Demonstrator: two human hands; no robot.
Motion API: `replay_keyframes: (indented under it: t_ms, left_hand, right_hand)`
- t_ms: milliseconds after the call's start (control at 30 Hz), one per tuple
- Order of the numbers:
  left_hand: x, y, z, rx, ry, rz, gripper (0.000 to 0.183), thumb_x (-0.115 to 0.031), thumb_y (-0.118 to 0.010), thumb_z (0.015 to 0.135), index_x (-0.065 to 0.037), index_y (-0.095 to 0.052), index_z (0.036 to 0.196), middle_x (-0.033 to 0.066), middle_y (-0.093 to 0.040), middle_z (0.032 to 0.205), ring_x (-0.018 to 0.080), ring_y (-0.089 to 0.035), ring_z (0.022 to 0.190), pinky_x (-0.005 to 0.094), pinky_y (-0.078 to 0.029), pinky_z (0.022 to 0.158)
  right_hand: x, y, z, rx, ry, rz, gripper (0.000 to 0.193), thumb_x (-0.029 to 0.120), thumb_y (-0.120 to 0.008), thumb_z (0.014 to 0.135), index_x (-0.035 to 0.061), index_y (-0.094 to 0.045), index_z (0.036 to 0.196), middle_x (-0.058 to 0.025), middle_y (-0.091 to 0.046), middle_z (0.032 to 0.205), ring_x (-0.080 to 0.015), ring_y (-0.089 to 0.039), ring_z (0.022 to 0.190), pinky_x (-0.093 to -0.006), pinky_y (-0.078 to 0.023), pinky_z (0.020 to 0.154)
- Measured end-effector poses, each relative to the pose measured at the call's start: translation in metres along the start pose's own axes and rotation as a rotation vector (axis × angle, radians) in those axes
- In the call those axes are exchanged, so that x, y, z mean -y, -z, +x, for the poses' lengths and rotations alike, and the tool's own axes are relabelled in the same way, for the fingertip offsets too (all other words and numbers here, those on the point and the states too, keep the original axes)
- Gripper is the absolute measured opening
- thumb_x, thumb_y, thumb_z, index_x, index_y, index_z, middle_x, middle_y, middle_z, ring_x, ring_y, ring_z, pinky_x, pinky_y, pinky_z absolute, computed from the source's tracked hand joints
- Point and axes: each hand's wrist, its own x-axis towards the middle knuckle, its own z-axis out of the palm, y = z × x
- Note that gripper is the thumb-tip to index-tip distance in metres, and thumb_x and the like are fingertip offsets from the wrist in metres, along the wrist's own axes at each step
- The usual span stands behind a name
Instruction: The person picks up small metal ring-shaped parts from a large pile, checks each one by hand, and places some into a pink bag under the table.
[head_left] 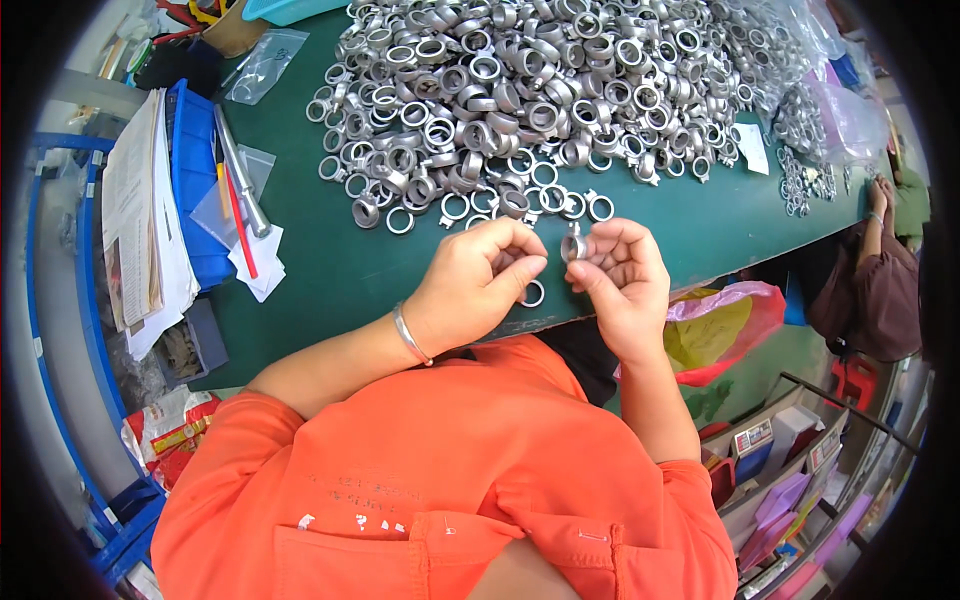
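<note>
A small grey metal ring with a short tab [573,246] is pinched upright between the thumb and fingers of my right hand [628,285]. Just left of it, my left hand [470,275] is closed, its fingers curled toward the thumb; what it holds, if anything, is hidden. A loose ring [533,293] lies by the table's front edge, below my left fingertips. Beyond both hands spreads a large heap of similar metal rings [480,100], with several single rings along its near edge.
A green tabletop [290,330] carries the heap. At the left stand a blue tray [195,190], papers [140,215] and a red pen [243,225]. Plastic bags [845,120] lie at the far right. A pink-rimmed bag [725,325] hangs below the right edge. Another person [880,270] sits at right.
</note>
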Motion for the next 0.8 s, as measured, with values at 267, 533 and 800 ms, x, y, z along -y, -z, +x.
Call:
replay_keyframes:
  t_ms: [267,533,800]
  left_hand:
    - [0.015,-0.002,0.001,0.148,0.048,-0.305,0.01,-0.005,-0.06,0.082,0.001,-0.057,0.09,0.0035,-0.056,0.082,0.0071,-0.054,0.064,0.0192,-0.045,0.053]
    - [0.02,0.004,-0.003,0.074,-0.408,0.053,0.009,0.004,-0.062,0.077,0.001,-0.059,0.086,0.0048,-0.053,0.086,0.009,-0.053,0.069,0.0195,-0.046,0.058]
    - [0.012,0.001,-0.009,-0.004,-0.394,0.005,0.011,0.006,-0.063,0.075,0.001,-0.059,0.085,0.0063,-0.054,0.086,0.0108,-0.055,0.071,0.0208,-0.048,0.059]
  right_hand:
    - [0.001,-0.01,-0.02,0.065,0.26,-0.357,0.036,-0.011,-0.057,0.077,-0.0016,-0.042,0.109,-0.0088,-0.056,0.093,-0.0141,-0.059,0.084,-0.0263,-0.049,0.073]
    - [0.007,-0.011,-0.012,-0.051,-0.038,0.001,0.021,0.01,-0.044,0.092,-0.002,-0.048,0.108,-0.0079,-0.057,0.089,-0.0111,-0.056,0.071,-0.0203,-0.045,0.06]
    - [-0.002,-0.014,-0.01,0.143,-0.053,0.415,0.026,0.003,-0.058,0.082,0.0007,-0.05,0.107,-0.0128,-0.057,0.099,-0.0151,-0.056,0.082,-0.0265,-0.048,0.071]
